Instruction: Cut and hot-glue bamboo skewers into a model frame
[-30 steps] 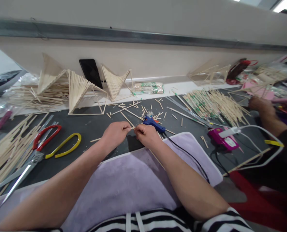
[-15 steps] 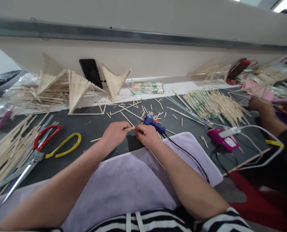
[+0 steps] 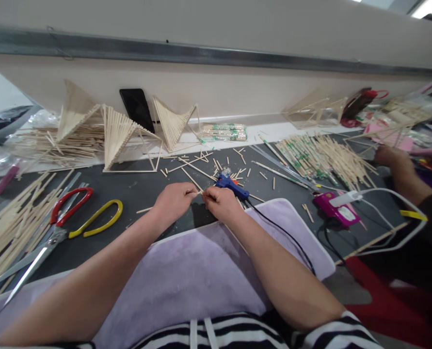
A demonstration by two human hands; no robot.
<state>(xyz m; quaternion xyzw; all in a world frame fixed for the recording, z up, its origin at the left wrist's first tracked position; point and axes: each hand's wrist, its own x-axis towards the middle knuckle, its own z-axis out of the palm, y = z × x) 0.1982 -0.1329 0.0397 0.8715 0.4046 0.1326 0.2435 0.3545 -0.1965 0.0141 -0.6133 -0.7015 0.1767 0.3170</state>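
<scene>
No position change: left hand (image 3: 175, 199) and right hand (image 3: 221, 202) pinch the thin wooden stick (image 3: 192, 180) between their fingertips, near the blue glue gun (image 3: 233, 187); unchanged grip suggests steadying, not repositioning

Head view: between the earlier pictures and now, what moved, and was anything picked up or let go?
Nothing visibly moved, was taken up or let go. The left hand and right hand stay pinched at a thin wooden stick; the blue glue gun and scissors lie as before.
</scene>
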